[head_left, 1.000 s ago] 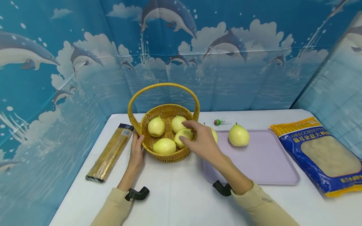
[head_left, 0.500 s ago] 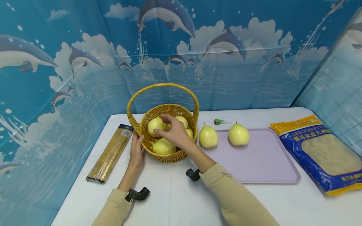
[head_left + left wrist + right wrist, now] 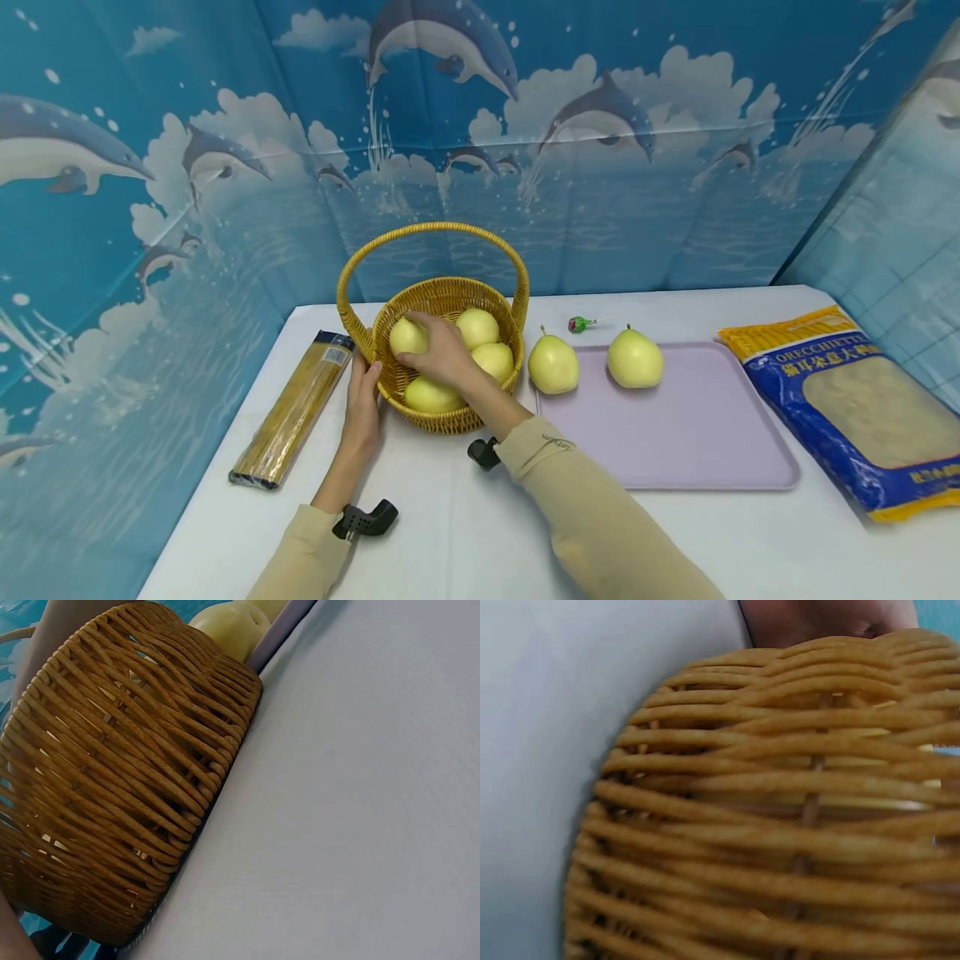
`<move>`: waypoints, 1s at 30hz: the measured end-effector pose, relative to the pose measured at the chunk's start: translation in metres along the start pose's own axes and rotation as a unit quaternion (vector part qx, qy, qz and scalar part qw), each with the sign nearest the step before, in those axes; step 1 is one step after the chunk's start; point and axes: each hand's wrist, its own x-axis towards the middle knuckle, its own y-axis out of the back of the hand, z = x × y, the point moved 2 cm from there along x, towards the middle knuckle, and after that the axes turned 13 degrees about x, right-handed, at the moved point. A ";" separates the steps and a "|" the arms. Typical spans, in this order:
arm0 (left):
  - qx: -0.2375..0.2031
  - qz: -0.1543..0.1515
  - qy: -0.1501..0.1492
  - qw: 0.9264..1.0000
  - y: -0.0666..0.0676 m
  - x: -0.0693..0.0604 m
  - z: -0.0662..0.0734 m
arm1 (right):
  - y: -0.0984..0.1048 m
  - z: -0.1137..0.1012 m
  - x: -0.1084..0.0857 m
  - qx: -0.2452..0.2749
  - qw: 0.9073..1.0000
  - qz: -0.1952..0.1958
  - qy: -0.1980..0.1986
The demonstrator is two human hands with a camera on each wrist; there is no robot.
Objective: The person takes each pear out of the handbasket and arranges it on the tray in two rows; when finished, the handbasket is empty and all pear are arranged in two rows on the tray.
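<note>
A golden wicker basket [image 3: 447, 423] with a tall arched handle [image 3: 433, 227] holds several yellow-green pears. My left hand [image 3: 363, 408] grips its left side, the thumb near the rim and the other fingers partly hidden. Reaching into the basket, my right hand [image 3: 441, 353] has its thumb and fingers around the left pear [image 3: 406, 337], covering part of it. Around that hand lie a back pear [image 3: 477, 328], a right pear [image 3: 493, 361] and a front pear [image 3: 432, 397]. Woven basket walls [image 3: 127, 772] fill much of the left wrist view and the right wrist view.
A lilac tray [image 3: 697, 433] stands right of the basket, with one pear [image 3: 635, 358] on it and another pear [image 3: 553, 364] at its left corner. Behind lies a wrapped lollipop [image 3: 579, 324]. A pasta bag [image 3: 862, 408] lies far right, a golden long packet [image 3: 294, 412] left.
My right hand has moved left from the basket's right rim to the left pear and now grips it. The left hand stays at the basket's side.
</note>
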 end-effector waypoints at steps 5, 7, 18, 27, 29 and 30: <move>-0.006 0.000 -0.008 1.000 -0.003 -0.002 0.002 | -0.002 0.003 0.005 -0.009 1.000 -0.009 0.005; -0.004 -0.002 -0.011 1.000 -0.004 -0.002 0.003 | -0.002 0.003 0.005 -0.019 1.000 -0.010 0.001; 0.001 0.008 -0.008 1.000 -0.005 -0.003 0.005 | 0.000 -0.004 0.000 -0.045 0.999 -0.010 0.008; 0.011 0.003 0.002 1.000 -0.001 -0.001 0.002 | 0.022 -0.022 -0.017 -0.004 0.999 0.021 0.032; 0.012 0.001 0.003 1.000 0.000 -0.001 0.001 | 0.028 -0.024 -0.023 0.009 0.999 0.025 0.045; 0.013 0.002 0.002 1.000 0.000 -0.001 0.000 | 0.031 -0.026 -0.027 0.015 0.998 0.027 0.050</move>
